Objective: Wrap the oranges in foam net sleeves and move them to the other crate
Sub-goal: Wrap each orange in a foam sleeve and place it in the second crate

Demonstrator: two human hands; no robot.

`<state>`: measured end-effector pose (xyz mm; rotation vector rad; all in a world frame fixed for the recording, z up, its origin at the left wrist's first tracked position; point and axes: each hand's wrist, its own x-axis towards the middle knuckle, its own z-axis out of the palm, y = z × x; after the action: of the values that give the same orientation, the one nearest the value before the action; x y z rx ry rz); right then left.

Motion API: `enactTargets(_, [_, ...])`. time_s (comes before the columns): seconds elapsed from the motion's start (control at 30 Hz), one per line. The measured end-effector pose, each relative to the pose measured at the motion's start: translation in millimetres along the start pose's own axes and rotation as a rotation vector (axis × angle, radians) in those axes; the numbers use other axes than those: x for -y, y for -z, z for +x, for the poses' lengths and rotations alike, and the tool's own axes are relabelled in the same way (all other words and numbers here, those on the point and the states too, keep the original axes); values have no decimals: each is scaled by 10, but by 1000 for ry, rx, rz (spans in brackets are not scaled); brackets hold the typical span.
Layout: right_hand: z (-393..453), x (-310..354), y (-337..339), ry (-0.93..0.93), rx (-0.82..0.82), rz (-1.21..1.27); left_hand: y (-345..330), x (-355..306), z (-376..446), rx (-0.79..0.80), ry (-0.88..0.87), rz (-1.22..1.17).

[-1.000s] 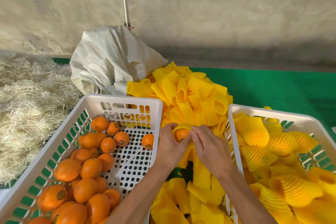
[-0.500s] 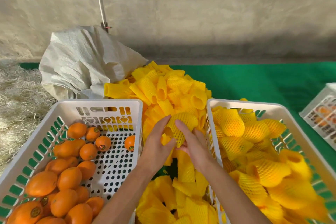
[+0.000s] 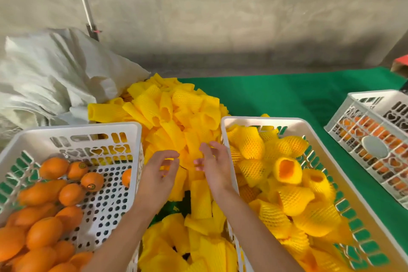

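Two bare hands over a heap of yellow foam net sleeves [image 3: 176,117] on a green mat [image 3: 287,99], between two white crates. Left hand [image 3: 157,174] and right hand [image 3: 213,168] both empty, fingers loosely spread and curled, apart from each other. Bare oranges [image 3: 44,223] in the left crate [image 3: 66,132], piled toward its near left corner. Sleeved oranges [image 3: 287,185] filling the right crate [image 3: 265,120]. Third crate [image 3: 373,139] at the mat's right edge. Grey sack [image 3: 50,77] behind the left crate.
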<state>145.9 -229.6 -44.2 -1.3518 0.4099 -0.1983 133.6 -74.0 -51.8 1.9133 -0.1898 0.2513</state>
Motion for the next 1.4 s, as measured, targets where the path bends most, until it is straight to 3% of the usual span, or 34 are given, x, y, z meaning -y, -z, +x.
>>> enactTargets(0.13, [42,-243,39,-5,208,-725,63,-32,11,-74,-18,-15])
enactTargets(0.2, [70,-312,31,62,252,-918,109,-44,23,-136,-17,-31])
enactTargets(0.37, [188,-263,-116,313,162,-1128,140,-25,46,-174,6,-42])
enactTargets(0.53, [346,100,-205,726,-215,-1212,131,-4,56,-173,-10,-36])
enactTargets(0.67, [515,182,-216,514,-208,-1344,116,-10,51,-166,-28,-23])
enactTargets(0.83, [592,223,-200,365,-103,-1381,114,-19,55,-178,-20,-63])
enactTargets(0.9, [528,198,-197,423,-113,-1342,135,-56,48,-221,-6,-109])
enactTargets(1.07, [258,154,-233,780,-148,-1060,404,-36,146,-396,-67,-133])
enactTargets(1.17, [146,110,-255,759,25,-915,577,268,222,-463,100,-17])
enactTargets(1.3, [89,96,-224,694,205,-849,617,863,230,-221,425,225])
enactTargets(1.4, [66,92,-224,688,235,-808,553,1089,167,-46,555,70])
